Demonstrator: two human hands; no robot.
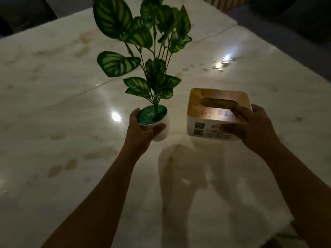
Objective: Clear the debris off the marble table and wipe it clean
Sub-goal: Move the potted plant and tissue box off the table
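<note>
Pot (pixel 162 136): white, clamped in my left hand (pixel 141 129), thumb across the near side, fingers (pixel 134 113) curled round the far rim. It looks raised off the stone, judging by the shadow beneath.
Plant (pixel 114 18): striped green leaves, with the stem leaning away from me and a little left.
Tissue box (pixel 200 126): gripped by my right hand (pixel 256 127), fingertips hooked at the top slot and thumb pressed on the near wall. Its long side runs across me, left to right, and it also seems lifted.
Debris (pixel 223 64): small glinting bits, ahead and to the right, beyond the tissue box and well apart from both hands. My right hand is the nearer. A pale crumb (pixel 185 181) lies close in, between my forearms.
Coming move, my guess: both hands are full, so these two things need setting aside before either hand can reach the bits.
Marble table (pixel 53 108): pale and glossy, with brownish smears (pixel 100 153) scattered over it and a seam (pixel 89 90) slanting across behind the plant.
Room: dim, with dark seating (pixel 295 20) past the far right edge, too dark to tell more.
</note>
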